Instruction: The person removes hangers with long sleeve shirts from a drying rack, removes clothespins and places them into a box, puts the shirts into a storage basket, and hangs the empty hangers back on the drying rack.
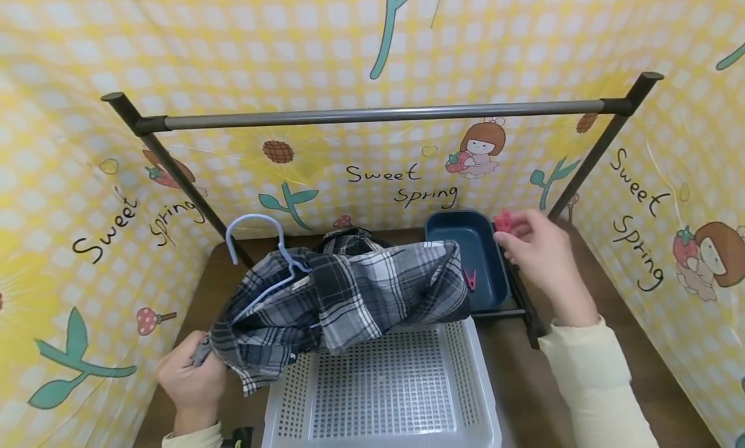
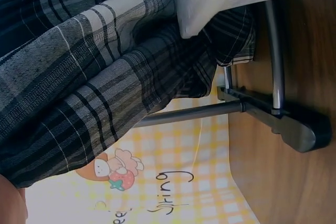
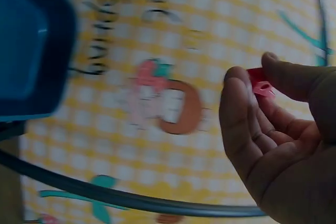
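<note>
A black, grey and white plaid shirt [image 1: 367,286] hangs bunched over a light blue hanger [image 1: 256,220], above the basket. My left hand [image 1: 194,377] grips the shirt at its left end; in the left wrist view the plaid cloth [image 2: 100,77] fills the upper left and only an edge of the hand shows. Between thumb and fingers my right hand [image 1: 538,247] pinches a red clothespin [image 1: 503,221], raised beside the blue tray. The right wrist view shows that clothespin [image 3: 261,83] partly hidden by the fingertips.
A dark blue tray [image 1: 493,267] at the back right holds another red clothespin [image 1: 469,280]. The white perforated basket [image 1: 489,396] stands in front. A metal rack with a crossbar [image 1: 384,114] rises behind, its foot [image 2: 304,129] on the wooden table. Yellow checked cloth surrounds the table.
</note>
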The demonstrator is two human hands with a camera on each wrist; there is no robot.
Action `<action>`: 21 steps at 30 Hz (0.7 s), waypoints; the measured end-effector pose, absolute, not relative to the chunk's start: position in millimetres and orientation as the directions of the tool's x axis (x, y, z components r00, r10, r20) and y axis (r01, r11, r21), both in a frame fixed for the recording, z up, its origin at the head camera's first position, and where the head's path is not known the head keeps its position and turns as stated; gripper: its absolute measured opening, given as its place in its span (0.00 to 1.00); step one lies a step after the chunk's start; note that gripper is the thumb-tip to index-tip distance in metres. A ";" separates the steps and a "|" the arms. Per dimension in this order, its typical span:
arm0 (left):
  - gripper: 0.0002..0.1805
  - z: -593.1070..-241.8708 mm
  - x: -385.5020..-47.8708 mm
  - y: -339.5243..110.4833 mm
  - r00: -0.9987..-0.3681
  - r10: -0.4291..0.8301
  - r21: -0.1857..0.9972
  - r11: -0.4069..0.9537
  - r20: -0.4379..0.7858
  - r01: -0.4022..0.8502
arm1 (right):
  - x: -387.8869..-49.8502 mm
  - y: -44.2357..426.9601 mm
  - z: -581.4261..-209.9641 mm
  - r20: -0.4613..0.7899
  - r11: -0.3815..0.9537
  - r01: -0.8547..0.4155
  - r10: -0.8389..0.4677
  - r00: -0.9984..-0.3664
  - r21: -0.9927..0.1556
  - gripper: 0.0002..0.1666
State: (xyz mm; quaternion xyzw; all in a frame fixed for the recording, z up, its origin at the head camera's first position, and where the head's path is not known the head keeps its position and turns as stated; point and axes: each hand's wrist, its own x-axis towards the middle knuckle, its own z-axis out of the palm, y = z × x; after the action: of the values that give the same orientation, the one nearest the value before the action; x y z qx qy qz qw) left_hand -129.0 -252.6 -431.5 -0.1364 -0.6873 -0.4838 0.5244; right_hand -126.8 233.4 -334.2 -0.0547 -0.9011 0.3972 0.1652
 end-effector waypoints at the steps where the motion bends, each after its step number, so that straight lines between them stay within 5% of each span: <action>1: 0.18 -432.0 -128.3 -254.4 -0.422 -0.328 0.533 0.485 0.846 0.693 | -135.8 234.1 -341.6 0.242 0.718 -0.017 0.213 -0.947 -0.696 0.20; 13: 0.19 -425.8 -114.7 -258.8 -0.442 -0.330 0.551 0.537 0.834 0.639 | -225.2 239.9 -440.0 -0.029 0.879 0.067 0.060 -0.998 -0.471 0.02; 21: 0.18 -415.8 -106.5 -252.0 -0.405 -0.359 0.541 0.533 0.841 0.651 | -235.6 239.5 -469.1 -0.137 0.870 0.170 0.119 -0.983 -0.462 0.13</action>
State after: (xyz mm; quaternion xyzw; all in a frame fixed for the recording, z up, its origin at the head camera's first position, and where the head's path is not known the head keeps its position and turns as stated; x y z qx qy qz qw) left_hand -106.5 -252.0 -415.8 -0.1055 -0.6928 -0.4717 0.5352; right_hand -235.6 239.5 -469.1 -0.0749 -0.9656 0.2434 -0.0521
